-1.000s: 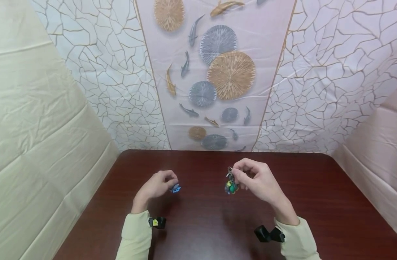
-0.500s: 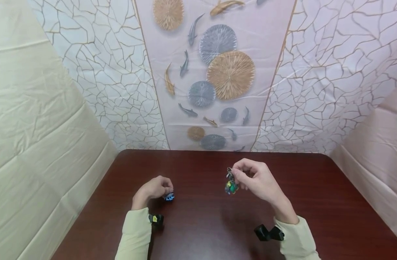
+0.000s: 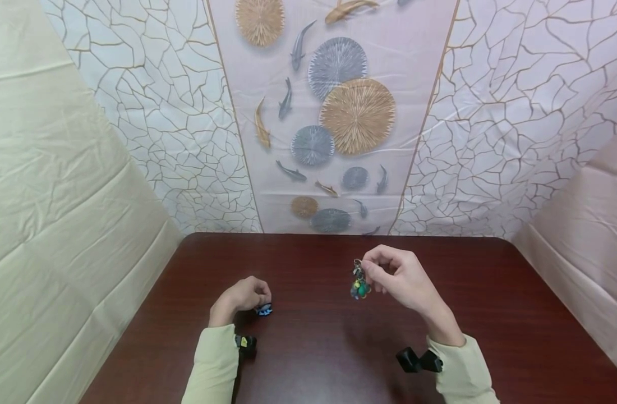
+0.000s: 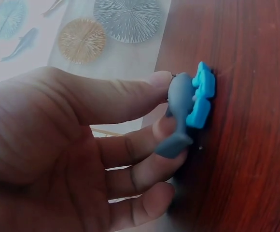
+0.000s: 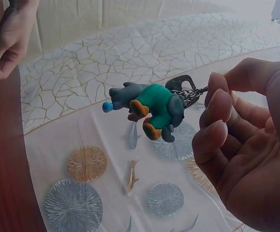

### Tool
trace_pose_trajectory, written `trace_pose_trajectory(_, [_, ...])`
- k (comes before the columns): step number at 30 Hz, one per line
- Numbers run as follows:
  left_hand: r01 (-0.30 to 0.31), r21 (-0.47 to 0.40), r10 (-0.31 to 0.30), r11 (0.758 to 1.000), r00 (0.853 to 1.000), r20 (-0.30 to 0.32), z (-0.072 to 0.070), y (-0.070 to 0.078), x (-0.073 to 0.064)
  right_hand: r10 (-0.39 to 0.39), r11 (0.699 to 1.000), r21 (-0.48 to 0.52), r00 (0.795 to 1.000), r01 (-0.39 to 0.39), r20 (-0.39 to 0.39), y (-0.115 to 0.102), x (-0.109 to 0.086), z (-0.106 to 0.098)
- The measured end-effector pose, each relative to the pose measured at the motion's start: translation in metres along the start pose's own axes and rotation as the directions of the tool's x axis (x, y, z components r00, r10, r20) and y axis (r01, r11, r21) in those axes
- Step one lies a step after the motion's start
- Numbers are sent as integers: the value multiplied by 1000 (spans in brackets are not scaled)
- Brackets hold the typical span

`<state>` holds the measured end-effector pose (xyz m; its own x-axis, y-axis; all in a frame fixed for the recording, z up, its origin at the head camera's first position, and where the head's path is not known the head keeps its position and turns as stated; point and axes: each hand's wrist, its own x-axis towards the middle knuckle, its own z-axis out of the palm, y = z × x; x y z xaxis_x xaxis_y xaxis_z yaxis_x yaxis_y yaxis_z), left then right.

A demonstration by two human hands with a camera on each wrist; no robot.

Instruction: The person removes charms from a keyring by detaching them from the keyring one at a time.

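- Pinching narrowly, the right hand (image 3: 401,280) has the metal chain (image 5: 187,93) of a green-clad figure (image 5: 158,105) between thumb and fingertips, the toy dangling off the table (image 3: 308,359).
- Holding it by the hardware seems sensible: the grey snout, orange feet and little blue ball (image 5: 107,107) all hang uncovered.
- Over to the left hand (image 3: 242,295), and it's another close pinch, thumb and fingers on a grey-blue, whale-like figure (image 4: 180,99) low over the wood; touching down or just above, I can't tell.
- That grip on the body probably leaves the bright blue piece (image 4: 205,94) alongside free, on the tabletop side.
- From the head view, the left hand gets in the way, hiding most of its figure!
- Around them: a dark device (image 3: 247,344) at the left wrist, another (image 3: 410,359) at the right, patterned cloth (image 3: 490,112) behind, hands well apart.
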<state>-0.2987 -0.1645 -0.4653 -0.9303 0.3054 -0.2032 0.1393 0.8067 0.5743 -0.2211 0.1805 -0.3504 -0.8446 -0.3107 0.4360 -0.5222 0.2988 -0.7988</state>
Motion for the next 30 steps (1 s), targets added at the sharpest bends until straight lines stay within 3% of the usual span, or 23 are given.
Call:
trace_pose_trajectory(11, [35, 40, -32, 999, 997, -71, -4, 7, 1, 15, 1000, -15, 1000, -15, 5, 2, 2, -1])
trace_pose_trajectory(16, [21, 45, -17, 999, 996, -90, -9, 15, -3, 20, 1000, -9, 1000, -20, 12, 3, 3, -1])
trace_pose_trajectory(24, [-66, 66, 75, 996, 987, -143, -18, 45, -14, 14, 1000, 13, 1000, -14, 5, 5, 2, -2])
trace_pose_trajectory(28, [-139, 93, 154, 986, 970, -186, -19, 64, -23, 1, 1000, 27, 1000, -2, 13, 5, 1, -3])
trace_pose_trajectory(30, [-185, 108, 205, 977, 954, -220, -20, 75, -29, -6, 1000, 26, 1000, 6, 10, 5, 1, -3])
